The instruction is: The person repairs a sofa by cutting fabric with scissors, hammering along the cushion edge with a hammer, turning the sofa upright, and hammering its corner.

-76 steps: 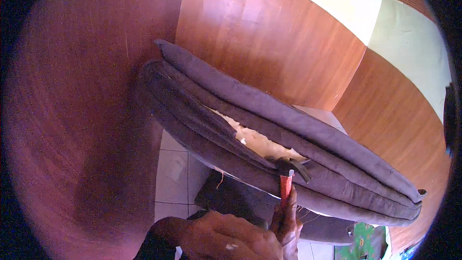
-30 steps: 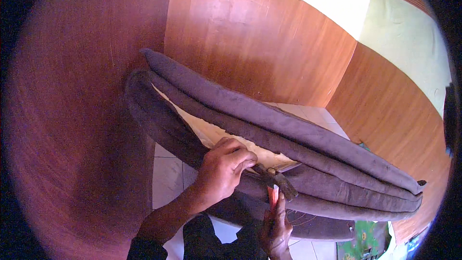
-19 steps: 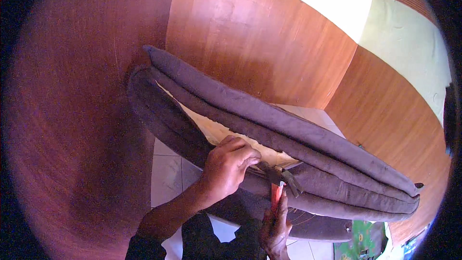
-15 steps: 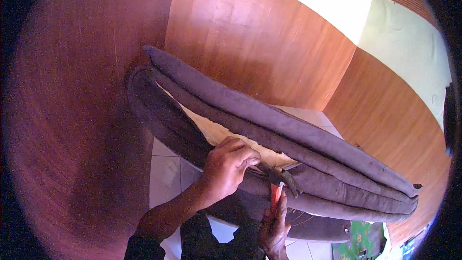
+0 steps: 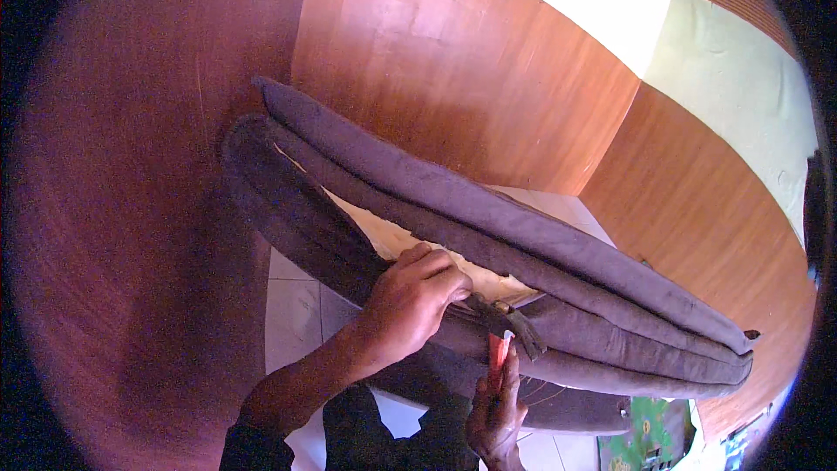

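A long dark brown upholstered piece (image 5: 602, 283) with padded ridges lies slantwise before me. Its cover gapes along a seam, and pale yellow foam (image 5: 384, 228) shows in the slit. My left hand (image 5: 405, 301) is closed in a pinch on the dark cover fabric at the near edge of the gap. Just right of those fingertips, a loose dark fabric strip (image 5: 523, 336) hangs down. Below it, my right hand (image 5: 497, 414) is wrapped round a red-handled knife (image 5: 498, 358), its small pale tip pointing up against the strip.
Wood panels (image 5: 462, 61) stand behind the upholstered piece, and a dark reddish panel (image 5: 131, 209) rises at the left. Light floor tiles (image 5: 292, 314) show below. At the lower right lies a green patterned sheet (image 5: 654, 432). Another dark padded part (image 5: 575, 414) sits under the near edge.
The view has shifted slightly, so the upholstered piece sits a little further left. Both hands keep nearly the same places and grips; the loose fabric strip hangs slightly differently beside the knife tip.
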Available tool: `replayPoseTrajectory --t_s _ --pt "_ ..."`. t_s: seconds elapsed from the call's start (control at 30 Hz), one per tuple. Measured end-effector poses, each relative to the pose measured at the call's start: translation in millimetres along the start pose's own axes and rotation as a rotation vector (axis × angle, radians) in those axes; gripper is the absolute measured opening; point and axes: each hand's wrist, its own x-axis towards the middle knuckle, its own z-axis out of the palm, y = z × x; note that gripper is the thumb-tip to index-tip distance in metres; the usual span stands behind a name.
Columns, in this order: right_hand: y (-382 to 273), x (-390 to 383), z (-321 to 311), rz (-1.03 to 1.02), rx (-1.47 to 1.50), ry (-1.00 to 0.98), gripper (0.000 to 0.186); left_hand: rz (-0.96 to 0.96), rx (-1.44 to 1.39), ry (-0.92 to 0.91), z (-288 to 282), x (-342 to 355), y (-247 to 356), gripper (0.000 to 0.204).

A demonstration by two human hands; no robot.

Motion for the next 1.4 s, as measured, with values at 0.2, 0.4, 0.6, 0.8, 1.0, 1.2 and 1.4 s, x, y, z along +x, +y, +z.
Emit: replayPoseTrajectory --t_s 0.2,0.4,0.6,0.8,1.0,1.2,1.4 --pt "-3.1 6.3 -32.5 0.204 0.149 0.086 0.061 0.028 0.010 -0.104 1.1 4.8 -8.4 0.008" --pt "-26.4 35.4 -72.7 -0.188 -0.311 -0.002 0.067 -0.039 0.065 -0.130 -3.8 3.6 -0.1 0.007" --pt "-38.9 49.4 -75.8 -0.291 -0.366 0.036 0.056 -0.039 0.090 -0.145 -1.1 8.8 -2.7 0.007" --pt "-40.7 54.8 -71.3 -0.359 -0.394 0.015 0.053 -0.061 0.115 -0.190 -1.9 8.1 -5.6 0.013" --pt "-40.0 51.6 -75.7 -0.218 -0.402 -0.109 0.061 -0.046 0.092 -0.175 -1.4 6.1 -7.4 0.014" --pt "-41.1 30.1 -80.7 -0.134 -0.307 0.211 0.050 -0.126 -0.050 -0.137 -9.4 -9.6 1.3 0.018" --pt "-32.7 38.9 -68.3 -0.258 -0.347 0.153 0.049 -0.069 0.175 -0.076 -15.8 -19.7 4.8 0.016"
